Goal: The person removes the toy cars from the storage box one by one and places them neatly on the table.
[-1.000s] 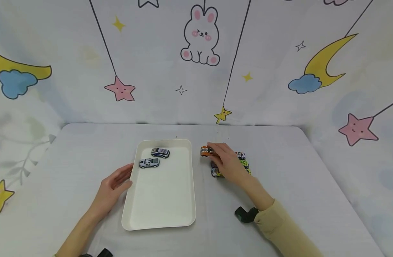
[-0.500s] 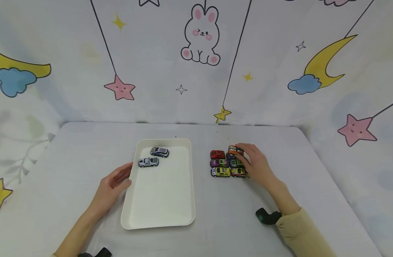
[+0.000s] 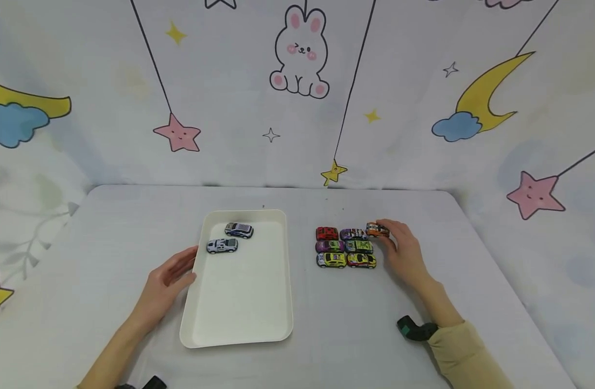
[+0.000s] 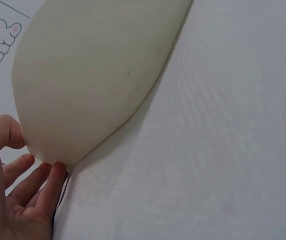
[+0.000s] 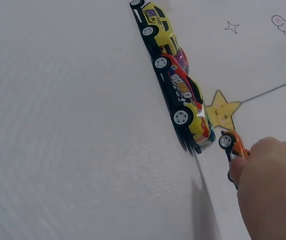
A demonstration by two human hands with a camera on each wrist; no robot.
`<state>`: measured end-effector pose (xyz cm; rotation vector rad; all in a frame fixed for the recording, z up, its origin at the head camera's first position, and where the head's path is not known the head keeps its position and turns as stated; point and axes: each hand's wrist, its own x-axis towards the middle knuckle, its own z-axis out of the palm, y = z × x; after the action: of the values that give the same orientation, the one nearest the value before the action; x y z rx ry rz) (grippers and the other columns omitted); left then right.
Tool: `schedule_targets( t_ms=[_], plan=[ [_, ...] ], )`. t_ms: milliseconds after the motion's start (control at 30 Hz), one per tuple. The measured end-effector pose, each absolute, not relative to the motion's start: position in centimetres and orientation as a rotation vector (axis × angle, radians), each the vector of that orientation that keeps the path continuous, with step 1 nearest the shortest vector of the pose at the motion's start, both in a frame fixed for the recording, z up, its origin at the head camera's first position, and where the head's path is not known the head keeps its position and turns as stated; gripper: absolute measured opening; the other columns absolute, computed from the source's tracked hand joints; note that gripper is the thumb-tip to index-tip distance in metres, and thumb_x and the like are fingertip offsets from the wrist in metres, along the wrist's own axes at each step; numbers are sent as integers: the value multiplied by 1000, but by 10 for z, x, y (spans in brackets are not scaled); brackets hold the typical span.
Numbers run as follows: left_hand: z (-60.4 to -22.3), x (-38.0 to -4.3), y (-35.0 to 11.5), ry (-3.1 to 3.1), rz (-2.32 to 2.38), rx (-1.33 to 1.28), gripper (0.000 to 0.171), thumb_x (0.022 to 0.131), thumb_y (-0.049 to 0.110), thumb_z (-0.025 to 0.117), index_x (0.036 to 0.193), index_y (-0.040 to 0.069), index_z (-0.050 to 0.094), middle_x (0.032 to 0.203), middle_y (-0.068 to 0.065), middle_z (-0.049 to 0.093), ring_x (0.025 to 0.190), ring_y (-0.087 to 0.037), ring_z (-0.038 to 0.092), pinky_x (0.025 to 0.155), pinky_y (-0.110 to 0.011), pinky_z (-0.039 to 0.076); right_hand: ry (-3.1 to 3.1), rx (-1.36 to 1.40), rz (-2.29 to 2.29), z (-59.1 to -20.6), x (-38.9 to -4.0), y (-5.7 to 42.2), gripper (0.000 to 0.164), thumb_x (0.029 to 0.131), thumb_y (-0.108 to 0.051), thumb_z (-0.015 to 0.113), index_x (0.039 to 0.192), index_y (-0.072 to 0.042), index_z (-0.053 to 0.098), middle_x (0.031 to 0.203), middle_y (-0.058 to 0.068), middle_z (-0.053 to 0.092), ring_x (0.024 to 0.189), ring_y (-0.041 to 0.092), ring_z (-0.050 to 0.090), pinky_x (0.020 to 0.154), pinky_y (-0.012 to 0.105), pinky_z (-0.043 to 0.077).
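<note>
My right hand pinches an orange toy car between thumb and fingers, at the right end of the back row of a toy-car group. Its orange side and one wheel show past the fingers in the right wrist view. With fingers fairly straight, my left hand touches the outer left wall of a white tray. The left wrist view shows the fingertips against that wall. Inside the tray, near its far left corner, stand a dark-and-silver toy car and a white toy car.
Right of the tray, several toy cars stand close together in rows, including a red car, a purple-green car, a yellow car and a red-and-yellow car. A cartoon-printed cloth hangs behind the white-covered table.
The orange toy car has moved rightward in my right hand, from beside the tray, over the group, to its right end. My left hand keeps its place at the tray.
</note>
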<state>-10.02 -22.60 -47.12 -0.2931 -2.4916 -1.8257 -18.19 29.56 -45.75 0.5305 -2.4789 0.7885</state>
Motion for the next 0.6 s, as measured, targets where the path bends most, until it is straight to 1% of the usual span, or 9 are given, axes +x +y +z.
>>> schedule_targets(
  t_ms=[200,367,600],
  plan=[
    [-469,-101,-226,-2506,-1798,-296,49,101,8,59,148,2,45,148,-26,47,125,9,51,99,-5,42,-2458,495,789,-469,-182,302,44,86,18,63,127,4,62,123,22,63,117,37,56,95,51,48],
    [-468,-100,-225,-2511,-1797,-289,49,101,10,59,148,3,45,148,-25,48,124,9,51,99,-5,42,-2517,504,789,-474,-182,304,43,87,19,60,127,3,61,124,22,62,117,39,55,97,54,48],
    [-469,-99,-224,-2506,-1815,-293,49,101,9,58,148,2,45,149,-26,47,125,9,51,99,-5,42,-2546,504,785,-476,-183,306,47,86,22,58,129,3,59,126,22,60,118,39,55,99,54,47]
  ],
)
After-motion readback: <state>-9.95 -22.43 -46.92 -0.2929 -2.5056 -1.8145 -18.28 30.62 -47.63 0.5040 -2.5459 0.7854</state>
